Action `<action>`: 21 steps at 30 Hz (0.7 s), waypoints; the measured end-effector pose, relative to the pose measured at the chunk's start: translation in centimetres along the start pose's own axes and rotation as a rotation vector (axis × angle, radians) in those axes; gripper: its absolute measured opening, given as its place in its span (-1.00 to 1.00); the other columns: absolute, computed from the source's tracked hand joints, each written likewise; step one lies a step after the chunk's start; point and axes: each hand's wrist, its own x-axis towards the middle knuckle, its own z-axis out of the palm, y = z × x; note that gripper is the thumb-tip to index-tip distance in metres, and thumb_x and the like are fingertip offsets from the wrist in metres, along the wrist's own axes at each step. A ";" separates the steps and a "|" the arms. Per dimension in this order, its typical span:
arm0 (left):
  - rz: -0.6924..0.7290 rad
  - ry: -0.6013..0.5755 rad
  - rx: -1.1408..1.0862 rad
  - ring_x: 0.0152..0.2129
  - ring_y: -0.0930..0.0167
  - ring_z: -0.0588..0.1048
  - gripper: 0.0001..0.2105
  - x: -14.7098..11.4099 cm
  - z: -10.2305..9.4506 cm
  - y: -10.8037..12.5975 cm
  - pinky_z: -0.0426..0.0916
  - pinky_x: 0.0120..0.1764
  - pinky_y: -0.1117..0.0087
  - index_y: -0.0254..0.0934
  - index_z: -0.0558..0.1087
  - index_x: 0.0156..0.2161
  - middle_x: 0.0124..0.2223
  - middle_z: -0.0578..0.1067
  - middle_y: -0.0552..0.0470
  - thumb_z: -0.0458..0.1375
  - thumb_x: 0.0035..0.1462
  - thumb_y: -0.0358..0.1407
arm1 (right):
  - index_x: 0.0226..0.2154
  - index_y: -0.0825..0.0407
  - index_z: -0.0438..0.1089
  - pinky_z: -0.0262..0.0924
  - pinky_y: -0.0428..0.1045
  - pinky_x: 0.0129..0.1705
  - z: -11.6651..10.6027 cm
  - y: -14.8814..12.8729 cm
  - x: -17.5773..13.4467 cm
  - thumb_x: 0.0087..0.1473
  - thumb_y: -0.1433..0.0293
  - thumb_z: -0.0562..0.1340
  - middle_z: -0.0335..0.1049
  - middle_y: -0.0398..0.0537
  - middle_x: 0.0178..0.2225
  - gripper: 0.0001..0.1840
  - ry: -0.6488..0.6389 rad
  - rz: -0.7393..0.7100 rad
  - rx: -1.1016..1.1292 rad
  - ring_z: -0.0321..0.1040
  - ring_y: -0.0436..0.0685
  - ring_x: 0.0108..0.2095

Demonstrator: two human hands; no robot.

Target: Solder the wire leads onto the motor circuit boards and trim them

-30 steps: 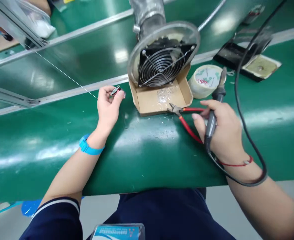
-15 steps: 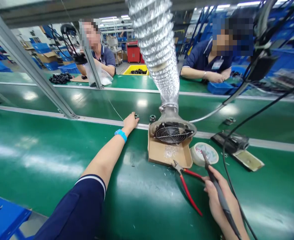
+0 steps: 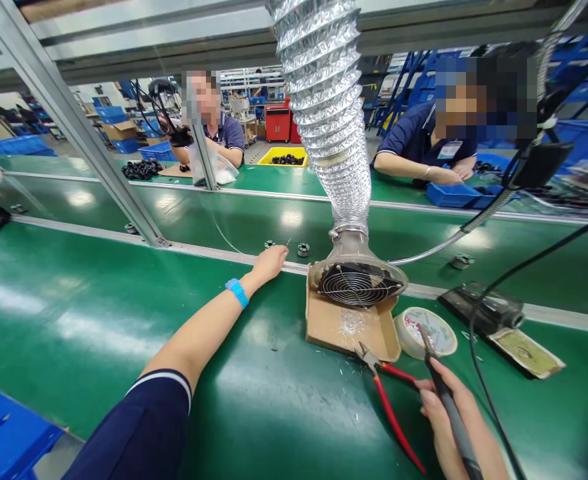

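My left hand (image 3: 270,264) reaches to the metal rail and pinches a thin solder wire (image 3: 228,243), whose short end sticks up past the fingertips. Just behind the fingers is a small round green-topped part (image 3: 270,245), partly hidden. A second such part (image 3: 303,250) stands a little to the right. My right hand (image 3: 457,417) is closed round the grey handle of a soldering iron (image 3: 447,393), its tip over the tape roll (image 3: 441,333). Red-handled cutting pliers (image 3: 391,407) lie beside that hand, jaws at the cardboard tray (image 3: 334,341).
A fume extraction hood (image 3: 357,283) on a silver duct hangs over the tray. The iron's stand (image 3: 481,310) with a yellowish sponge (image 3: 527,350) is at right. A black cable (image 3: 474,347) runs by my right hand. Two people work across the line.
My left hand has come off the small round part and now sits in front of it, with the wire end showing. The view has shifted slightly; my right hand still holds the soldering iron.
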 end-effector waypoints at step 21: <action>0.230 -0.382 -0.189 0.05 0.29 0.43 -0.62 -13.3 -2.9 0.7 0.31 0.12 0.26 -0.25 0.36 0.12 0.11 0.43 -0.08 0.19 0.19 -0.36 | -0.01 0.00 0.43 0.39 0.21 -0.01 0.0 -1.5 -1.1 0.13 0.09 0.22 0.50 0.09 -0.10 -0.54 0.253 -0.111 0.019 0.48 0.24 -0.12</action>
